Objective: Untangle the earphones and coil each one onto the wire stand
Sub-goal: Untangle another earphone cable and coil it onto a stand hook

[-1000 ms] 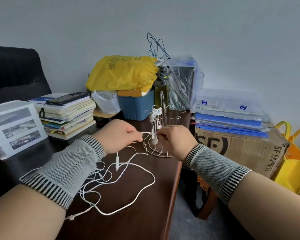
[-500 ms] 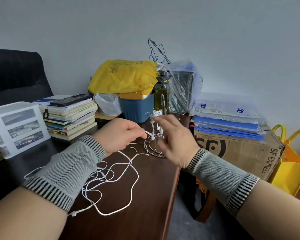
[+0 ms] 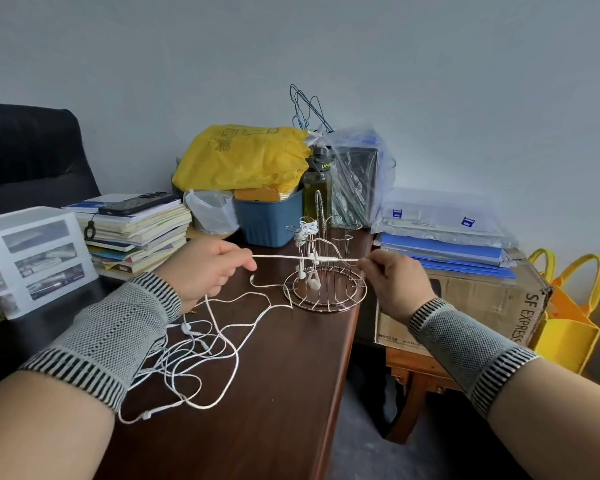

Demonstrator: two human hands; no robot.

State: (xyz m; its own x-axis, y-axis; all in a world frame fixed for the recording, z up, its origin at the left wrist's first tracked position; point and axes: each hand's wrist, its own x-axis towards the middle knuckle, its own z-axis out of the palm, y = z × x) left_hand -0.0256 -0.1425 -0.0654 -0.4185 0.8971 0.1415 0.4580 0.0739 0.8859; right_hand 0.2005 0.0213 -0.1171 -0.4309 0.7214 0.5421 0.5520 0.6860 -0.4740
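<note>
The left hand [image 3: 208, 271] and right hand [image 3: 392, 275] each pinch one white earphone wire [image 3: 291, 258], pulled straight across the wire stand [image 3: 326, 271]. More wire lies tangled on the table [image 3: 274, 410].

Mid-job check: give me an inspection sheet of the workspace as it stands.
Surface: dark wooden desk.
Job's things: wire stand upright, one earphone bundle coiled on it.
Clutter: book stack, blue bin, yellow bag, cardboard box.
Hands: left hand and right hand pinch a taut cable stretch across the stand.
Cables: loose white tangle on desk.
Surroundings: grey wall, black chair.
</note>
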